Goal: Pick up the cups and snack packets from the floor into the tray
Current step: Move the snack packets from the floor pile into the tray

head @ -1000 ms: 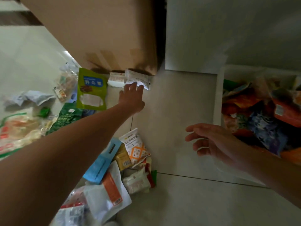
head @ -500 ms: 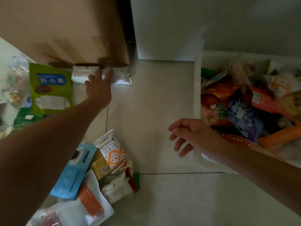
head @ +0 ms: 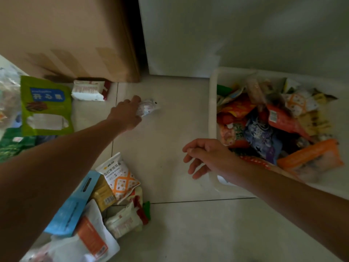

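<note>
Already our tray (head: 212, 114) is heaped with snack packets, so a good part seems done. Our left hand (head: 127, 115) grips a small white packet (head: 149, 109) low over the floor (head: 170, 224), between the cardboard box (head: 66, 35) and the tray. Our right hand (head: 204, 157) hangs loosely curled, empty, beside the tray corner. Left to gather: the green packet (head: 46, 103), the pile (head: 120, 178) near us, others. We see no cups.

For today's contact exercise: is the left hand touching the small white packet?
Touching. Head view: the left hand grips the small white packet, fingers curled over it.
</note>
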